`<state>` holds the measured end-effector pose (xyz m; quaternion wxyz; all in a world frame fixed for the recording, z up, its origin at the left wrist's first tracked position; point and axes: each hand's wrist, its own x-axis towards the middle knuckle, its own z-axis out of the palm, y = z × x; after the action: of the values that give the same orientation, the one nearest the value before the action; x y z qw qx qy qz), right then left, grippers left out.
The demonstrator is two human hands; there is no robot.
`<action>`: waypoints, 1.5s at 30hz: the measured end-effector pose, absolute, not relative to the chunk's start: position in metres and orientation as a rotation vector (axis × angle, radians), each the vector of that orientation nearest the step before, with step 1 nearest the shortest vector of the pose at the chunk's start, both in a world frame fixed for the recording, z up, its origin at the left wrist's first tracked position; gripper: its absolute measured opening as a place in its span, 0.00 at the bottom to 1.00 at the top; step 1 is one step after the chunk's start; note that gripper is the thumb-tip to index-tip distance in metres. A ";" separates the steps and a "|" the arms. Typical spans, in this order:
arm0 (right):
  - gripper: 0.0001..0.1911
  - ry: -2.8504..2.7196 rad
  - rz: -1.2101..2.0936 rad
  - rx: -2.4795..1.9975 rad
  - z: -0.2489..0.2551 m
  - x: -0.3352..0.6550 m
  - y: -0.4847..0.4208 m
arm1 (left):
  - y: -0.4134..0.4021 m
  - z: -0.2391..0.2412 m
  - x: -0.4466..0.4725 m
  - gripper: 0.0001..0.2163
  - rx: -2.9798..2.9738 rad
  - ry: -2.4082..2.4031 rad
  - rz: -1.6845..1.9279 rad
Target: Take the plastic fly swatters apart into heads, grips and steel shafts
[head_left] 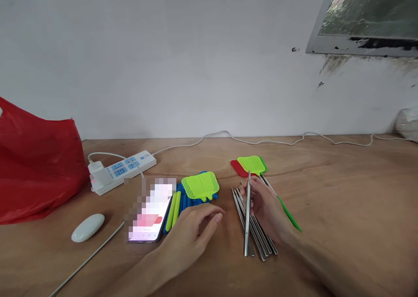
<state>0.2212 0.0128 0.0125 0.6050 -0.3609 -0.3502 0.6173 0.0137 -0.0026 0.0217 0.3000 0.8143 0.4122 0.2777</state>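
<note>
My right hand pinches a silver metal tube near its upper part, holding it tilted above a bundle of similar metal tubes on the table. My left hand hovers left of the bundle with fingers curved, thumb apart, nothing in it. Just beyond it lie yellow-green mesh fly swatter heads on top of blue ones, beside yellow and blue handles. Behind my right hand are red and green swatter heads under a lime one; a metal rod with a green handle runs toward me.
A lit phone, partly pixelated, lies left of the handles. Further left are a white mouse, a power strip with a plugged-in charger, and a red bag. A white cable runs along the wall on the wooden table.
</note>
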 end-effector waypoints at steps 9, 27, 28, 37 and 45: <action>0.19 -1.169 1.070 -1.203 -0.005 0.256 0.036 | -0.002 -0.001 0.003 0.13 2.556 0.955 0.691; 0.06 -1.957 -0.023 -1.862 -0.012 0.280 0.044 | -0.004 -0.002 0.002 0.13 2.618 0.993 0.583; 0.05 -1.959 -0.019 -1.856 -0.011 0.281 0.044 | -0.004 -0.003 0.002 0.13 2.619 0.986 0.585; 0.09 -2.095 0.011 -1.471 -0.001 0.265 0.030 | -0.004 -0.004 0.002 0.13 2.660 0.960 0.585; 0.18 -2.323 -0.067 -1.336 -0.010 0.243 0.014 | -0.004 -0.005 0.001 0.13 2.650 0.991 0.584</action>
<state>0.2430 0.0136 -0.0098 0.2286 -0.4852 -0.8436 -0.0243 0.0008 -0.0036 -0.0054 0.1259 0.9100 0.3403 0.2004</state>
